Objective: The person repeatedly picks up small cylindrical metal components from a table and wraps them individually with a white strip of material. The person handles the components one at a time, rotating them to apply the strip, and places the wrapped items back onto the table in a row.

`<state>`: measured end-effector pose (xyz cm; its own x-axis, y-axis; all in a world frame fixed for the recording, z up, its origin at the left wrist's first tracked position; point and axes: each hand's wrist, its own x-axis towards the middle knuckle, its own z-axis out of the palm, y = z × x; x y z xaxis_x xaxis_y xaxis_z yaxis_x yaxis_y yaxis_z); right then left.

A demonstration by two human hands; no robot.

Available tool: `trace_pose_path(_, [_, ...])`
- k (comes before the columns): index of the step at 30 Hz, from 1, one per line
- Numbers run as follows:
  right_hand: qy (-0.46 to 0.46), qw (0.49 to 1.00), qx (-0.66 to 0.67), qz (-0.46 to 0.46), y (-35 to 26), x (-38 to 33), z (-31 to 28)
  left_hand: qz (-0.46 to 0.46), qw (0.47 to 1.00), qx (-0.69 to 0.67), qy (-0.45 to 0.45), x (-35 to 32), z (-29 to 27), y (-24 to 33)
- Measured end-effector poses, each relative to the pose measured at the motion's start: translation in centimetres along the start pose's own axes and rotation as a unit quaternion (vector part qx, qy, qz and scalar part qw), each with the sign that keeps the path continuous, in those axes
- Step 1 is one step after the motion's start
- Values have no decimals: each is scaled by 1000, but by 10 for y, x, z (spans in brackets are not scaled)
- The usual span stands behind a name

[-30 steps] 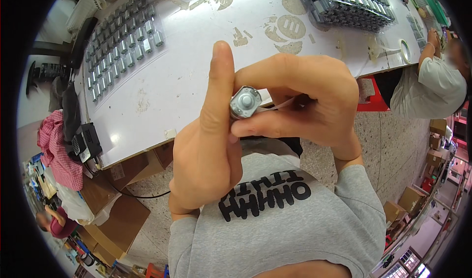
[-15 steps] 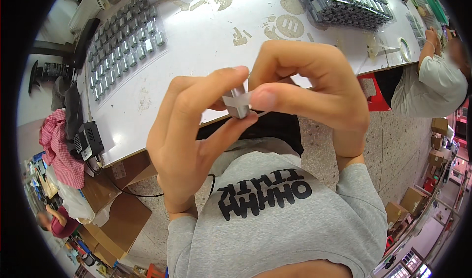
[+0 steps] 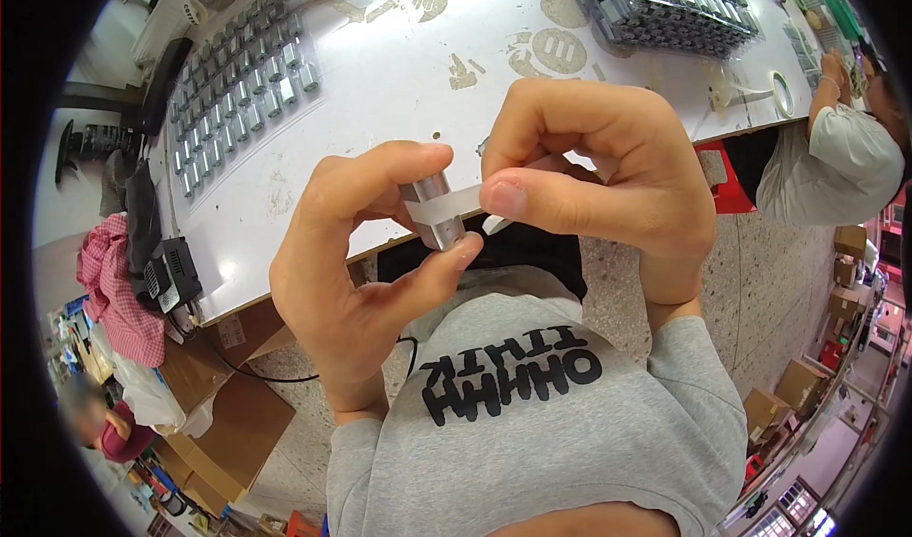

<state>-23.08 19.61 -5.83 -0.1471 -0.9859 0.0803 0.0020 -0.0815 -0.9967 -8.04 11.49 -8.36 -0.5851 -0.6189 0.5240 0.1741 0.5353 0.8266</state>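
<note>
My left hand pinches a small silver metal cylinder with flattened sides, one end at the fingertips and the other at the thumb. A strip of whitish tape lies across the middle of the cylinder and stretches to my right hand. There, thumb and curled fingers close on the strip, and its loose tail hangs below the thumb. Both hands are in the air over the table's near edge, in front of my body.
On the white table, a clear tray holds rows of similar silver cylinders at the left. Stacked trays of them stand at the far right. A tape roll is near the right edge. A co-worker sits at the right.
My left hand has moved slightly left and down with the cylinder, away from my right hand. More of the tape strip now shows stretched between them.
</note>
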Motion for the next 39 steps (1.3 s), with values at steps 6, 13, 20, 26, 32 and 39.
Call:
trace_pose_path(6, [22, 999, 2, 24, -5, -3, 2, 70, 993, 92, 10, 1, 1, -6])
trace_pose_path(13, [26, 999, 17, 34, -3, 0, 4, 34, 999, 14, 8, -2, -2, -6])
trace_pose_path(20, [4, 997, 48, 53, -4, 2, 3, -4, 993, -119, -3, -5, 0, -7])
trace_pose_path(26, [-49, 984, 160, 63, 6, 5, 3, 55, 991, -126, 0, -9, 4, -24])
trace_pose_path(32, [-49, 970, 234, 51, 12, -1, 13, 1, 908, -418, 11, -17, 32, -35])
trace_pose_path(39, [9, 992, 129, -12, 20, -1, 2, 23, 996, -86, -8, -1, 12, -16])
